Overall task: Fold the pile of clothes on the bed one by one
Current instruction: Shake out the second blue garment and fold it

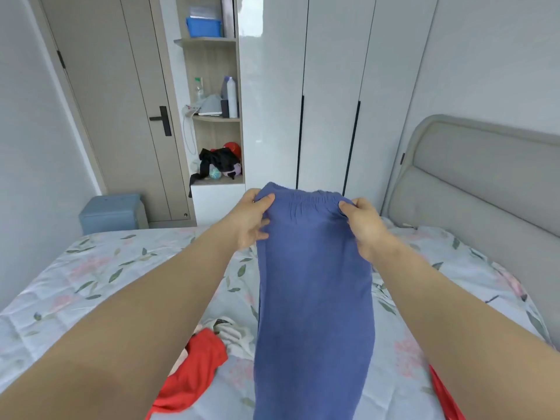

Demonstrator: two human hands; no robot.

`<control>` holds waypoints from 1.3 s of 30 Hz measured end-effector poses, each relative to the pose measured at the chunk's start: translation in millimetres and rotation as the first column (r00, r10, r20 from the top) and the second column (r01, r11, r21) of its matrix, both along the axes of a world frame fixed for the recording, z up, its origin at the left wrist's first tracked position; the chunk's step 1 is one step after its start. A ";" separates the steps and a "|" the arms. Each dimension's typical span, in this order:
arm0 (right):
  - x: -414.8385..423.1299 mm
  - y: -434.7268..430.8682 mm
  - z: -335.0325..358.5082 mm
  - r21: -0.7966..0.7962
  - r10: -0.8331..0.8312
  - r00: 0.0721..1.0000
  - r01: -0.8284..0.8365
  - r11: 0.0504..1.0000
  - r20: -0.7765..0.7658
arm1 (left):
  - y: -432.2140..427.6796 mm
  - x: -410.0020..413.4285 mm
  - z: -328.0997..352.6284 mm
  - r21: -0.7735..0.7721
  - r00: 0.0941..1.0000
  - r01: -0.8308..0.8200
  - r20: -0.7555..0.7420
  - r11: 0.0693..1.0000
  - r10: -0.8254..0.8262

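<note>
Far edge of the bed (91, 283) runs across the middle of the view. Past it on the left, a strip of floor holds a blue-grey stool (112, 213) against the wall, with the door (121, 116) and an open shelf unit (212, 116) behind it. Straight ahead the white wardrobe (330, 86) stands close beyond the bed, and the padded headboard (472, 192) closes off the right side. There's bare flowered sheet on the left, out beyond the left forearm, and more bare sheet on the right toward the headboard.

Now the garment. Both arms are stretched forward and the blue garment (312, 298) is held up off the bed by its gathered waistband. The left grip (251, 219) is closed on the waistband's left corner, thumb over the top edge and fingers curled into the cloth. The right grip (366, 225) pinches the right end, thumb pressed on the front. The elastic band spans the gap between them, roughly level. From there the cloth hangs in one long panel between the forearms and runs out of the bottom of the view.

Down on the sheet, a red garment (197, 368) lies crumpled beside the left forearm, and a white patterned piece (230, 328) touches its far side. A second strip of red cloth (445, 398) shows beside the right forearm.
</note>
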State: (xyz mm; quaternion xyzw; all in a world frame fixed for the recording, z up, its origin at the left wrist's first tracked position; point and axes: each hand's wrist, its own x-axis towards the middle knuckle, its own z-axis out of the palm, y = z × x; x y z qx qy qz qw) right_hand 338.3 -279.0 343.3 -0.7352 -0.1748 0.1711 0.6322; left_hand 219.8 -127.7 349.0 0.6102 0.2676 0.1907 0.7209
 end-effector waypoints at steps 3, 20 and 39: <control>17.0 11.4 29.6 0.137 -0.018 0.995 0.003 0.991 0.102 | 9.7 23.2 30.8 0.093 0.988 -0.055 0.149 0.994 0.041; -75.1 -53.5 39.9 0.324 0.001 0.972 -0.080 0.943 0.237 | -35.5 -75.6 34.4 0.281 0.946 -0.057 0.322 0.958 -0.038; -206.5 -147.0 -222.4 -0.178 -0.124 0.922 0.061 0.982 -0.368 | -119.9 -208.1 -223.6 -0.030 0.936 0.154 -0.316 0.988 -0.156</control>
